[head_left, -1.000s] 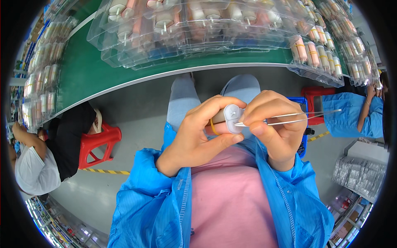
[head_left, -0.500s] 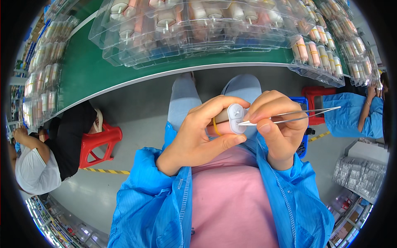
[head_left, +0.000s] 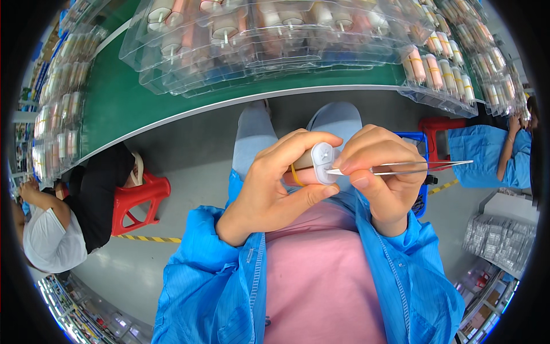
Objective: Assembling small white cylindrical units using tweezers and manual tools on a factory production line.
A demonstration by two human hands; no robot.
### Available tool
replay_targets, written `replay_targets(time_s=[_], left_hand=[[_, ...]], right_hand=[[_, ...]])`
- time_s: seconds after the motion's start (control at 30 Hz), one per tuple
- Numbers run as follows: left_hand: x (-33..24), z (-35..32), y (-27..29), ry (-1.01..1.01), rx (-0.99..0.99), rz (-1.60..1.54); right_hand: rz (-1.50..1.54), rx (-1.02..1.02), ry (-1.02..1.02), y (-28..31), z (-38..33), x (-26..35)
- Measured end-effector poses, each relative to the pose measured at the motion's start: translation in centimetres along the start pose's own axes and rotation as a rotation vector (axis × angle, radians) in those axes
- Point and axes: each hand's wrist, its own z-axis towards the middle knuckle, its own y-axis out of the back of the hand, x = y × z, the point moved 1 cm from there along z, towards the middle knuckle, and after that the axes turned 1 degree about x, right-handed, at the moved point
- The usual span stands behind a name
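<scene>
My left hand [head_left: 269,180] is closed round a two-tube piece [head_left: 305,174], one tube whitish and one pink, with a yellow rubber band about them. A white figure-eight end cap [head_left: 325,163] on it faces my right hand. Pinched between the thumb and fingers of my right hand [head_left: 381,172] is a pair of metal tweezers [head_left: 452,163]. Their pale tip meets the lower round of the cap, close to its middle. The tweezers' other end sticks out to the right past my hand. Whether the tip grips anything small cannot be made out.
Beyond my knees runs a green table [head_left: 114,109] with stacked clear plastic trays [head_left: 258,69] of similar tubes. More trayed tubes [head_left: 441,77] stand at the right. A blue crate [head_left: 423,198] is beside my right leg. Co-workers sit left and right, near red stools [head_left: 137,200].
The tweezers have tilted: their outer end sits lower and their arms look closer together. Both hands have shifted very slightly left, with the tip still at the cap.
</scene>
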Motion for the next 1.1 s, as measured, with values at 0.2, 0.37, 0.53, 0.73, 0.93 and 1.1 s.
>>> replay_targets(time_s=[0.2,0.37,0.53,0.73,0.93,1.1], left_hand=[[-0.1,0.3,0.2,-0.115,-0.026,0.23],[-0.3,0.4,-0.2,-0.135,-0.082,0.283],[-0.5,0.1,-0.3,-0.079,-0.089,0.084],[-0.5,0.0,-0.3,-0.031,-0.073,-0.004],[-0.6,-0.1,-0.7,0.021,-0.121,0.009],[-1.0,-0.1,-0.8,-0.001,-0.189,0.14]], right_hand=[[-0.054,0.031,-0.038,0.1,0.2,0.5],[-0.058,0.003,-0.034,0.0,0.1,0.7],[0.127,-0.229,0.003,0.0,-0.7,0.1],[0.174,-0.222,-0.028,-0.1,-0.9,-0.1],[0.213,-0.242,-0.002,-0.6,-0.9,-0.1],[0.21,-0.218,-0.004,-0.6,-0.9,-0.2]])
